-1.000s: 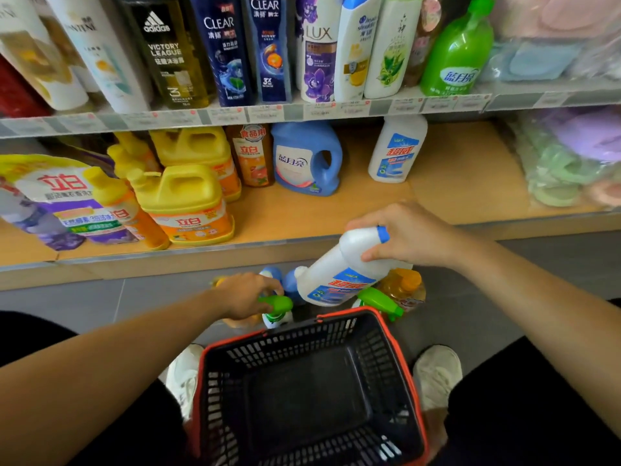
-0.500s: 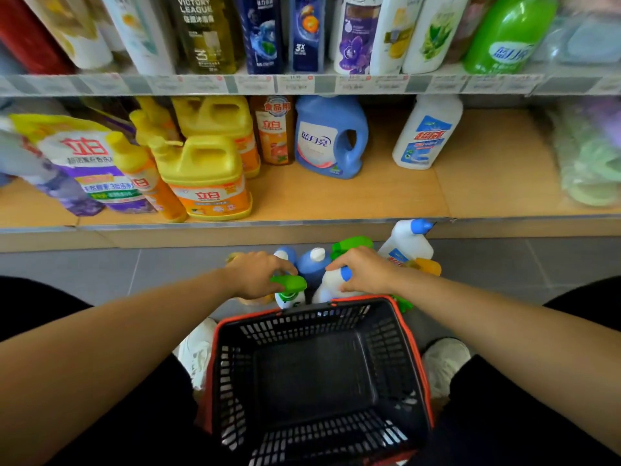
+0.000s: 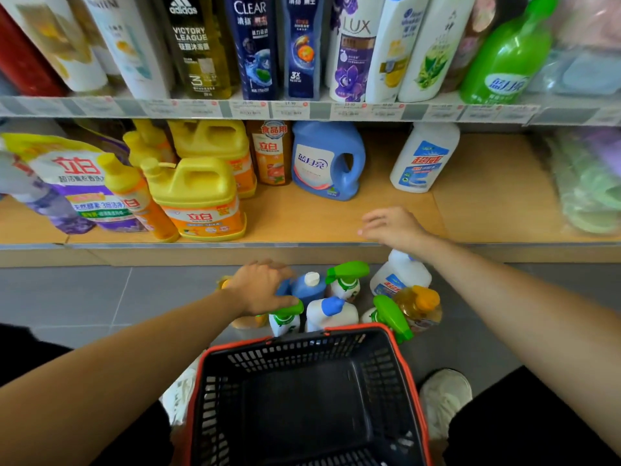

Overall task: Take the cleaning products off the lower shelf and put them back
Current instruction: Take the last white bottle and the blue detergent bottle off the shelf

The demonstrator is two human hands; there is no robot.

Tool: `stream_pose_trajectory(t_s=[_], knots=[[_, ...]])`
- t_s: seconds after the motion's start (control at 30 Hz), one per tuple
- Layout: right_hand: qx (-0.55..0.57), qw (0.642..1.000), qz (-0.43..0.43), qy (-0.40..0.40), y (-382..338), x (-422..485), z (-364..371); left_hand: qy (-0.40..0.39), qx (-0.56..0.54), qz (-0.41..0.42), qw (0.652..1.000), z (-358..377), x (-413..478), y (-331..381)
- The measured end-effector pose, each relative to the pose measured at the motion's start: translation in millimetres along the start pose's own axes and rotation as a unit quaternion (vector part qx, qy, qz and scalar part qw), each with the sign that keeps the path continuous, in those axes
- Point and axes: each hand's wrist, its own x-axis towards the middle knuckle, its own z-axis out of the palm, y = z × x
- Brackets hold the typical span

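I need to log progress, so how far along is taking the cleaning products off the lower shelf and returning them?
Done: several bottles stand on the floor by the empty basket. In hand: the left hand rests on them, grip unclear; the right hand reaches open over the shelf. Left: yellow jugs, a blue jug and a white bottle are on the shelf, and the floor bottles are not yet back.

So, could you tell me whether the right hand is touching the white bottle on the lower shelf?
Apart. The head view shows bare lower shelf between the right hand and the white bottle.
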Motion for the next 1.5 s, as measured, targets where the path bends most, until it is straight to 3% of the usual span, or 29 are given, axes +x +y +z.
stream_pose_trajectory(t_s=[0.13,0.27,0.5,0.57,0.67,0.77,0.93,1.13,1.33,1.5], knots=[[-0.025,0.998,-0.03,0.047,-6.4,46.7,-12.4,0.033,-0.028,-0.074,0.996,21.5,9.2,9.5],[-0.006,0.996,-0.04,0.08,-9.0,96.4,-10.9,0.128,0.032,-0.088,0.987,38.4,12.0,13.2],[0.17,0.972,-0.085,0.139,-16.3,148.6,8.6,0.176,0.042,-0.083,0.98,45.6,15.6,9.7],[0.168,0.97,-0.09,0.153,-11.9,148.2,16.0,0.173,0.045,-0.083,0.98,45.3,15.5,9.9],[0.146,0.979,-0.103,0.093,-6.9,137.4,32.6,0.169,0.041,-0.087,0.981,45.1,15.5,10.3],[0.206,0.972,-0.106,0.041,-11.2,119.1,54.7,0.165,0.04,-0.09,0.981,45.4,15.0,11.0],[0.302,0.948,-0.096,0.036,-10.4,85.7,69.0,0.168,0.041,-0.087,0.981,45.3,15.0,11.0],[0.271,0.955,-0.112,0.037,-14.4,48.8,52.2,0.176,0.037,-0.074,0.981,46.9,14.5,9.4],[0.15,0.98,-0.121,0.054,-32.3,22.4,16.1,0.171,0.027,-0.071,0.982,42.5,12.1,11.2],[0.051,0.985,-0.144,0.083,-42.4,-2.3,-10.0,0.052,-0.108,-0.108,0.987,19.7,19.1,5.3]])
